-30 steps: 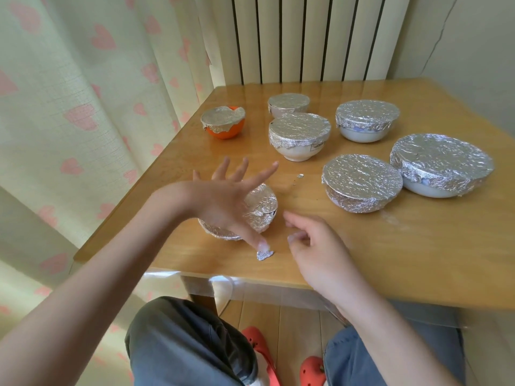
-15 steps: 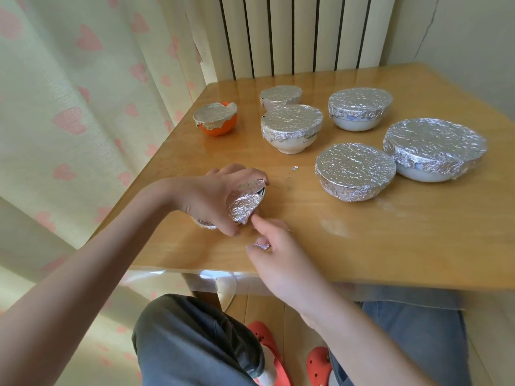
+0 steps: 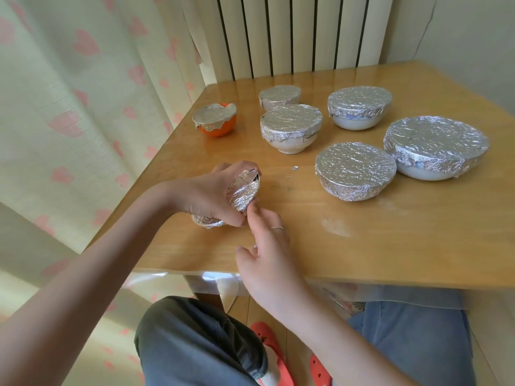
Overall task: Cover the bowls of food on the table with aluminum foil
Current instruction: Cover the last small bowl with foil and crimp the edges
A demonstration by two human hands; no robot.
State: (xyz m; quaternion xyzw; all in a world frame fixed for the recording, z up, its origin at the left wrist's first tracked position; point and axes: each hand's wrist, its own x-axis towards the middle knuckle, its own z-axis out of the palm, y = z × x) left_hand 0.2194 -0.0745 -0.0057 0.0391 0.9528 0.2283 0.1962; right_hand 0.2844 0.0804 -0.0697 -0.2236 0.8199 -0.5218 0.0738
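Note:
My left hand (image 3: 211, 195) grips a small foil-wrapped bowl (image 3: 242, 195) near the table's front left, tilted so its foil top faces right. My right hand (image 3: 264, 246) reaches up from the front edge, its index finger touching the foil's lower rim; the other fingers are loosely curled. Several foil-covered bowls stand behind: an orange bowl (image 3: 216, 119), a small white bowl (image 3: 279, 96), a white bowl (image 3: 291, 128), another white bowl (image 3: 359, 107), a low bowl (image 3: 355, 171) and a wide bowl (image 3: 436, 147).
The wooden table (image 3: 362, 246) has small foil scraps (image 3: 294, 168) at its middle and a pale smear (image 3: 334, 227) nearer the front. A heart-patterned curtain (image 3: 83, 107) hangs at the left and a radiator (image 3: 292, 34) stands behind. My knees and red shoes are below the table's edge.
My left hand, spread open over the small bowl a second ago, has closed on it and tipped it up. My right hand moved in to touch its foil rim.

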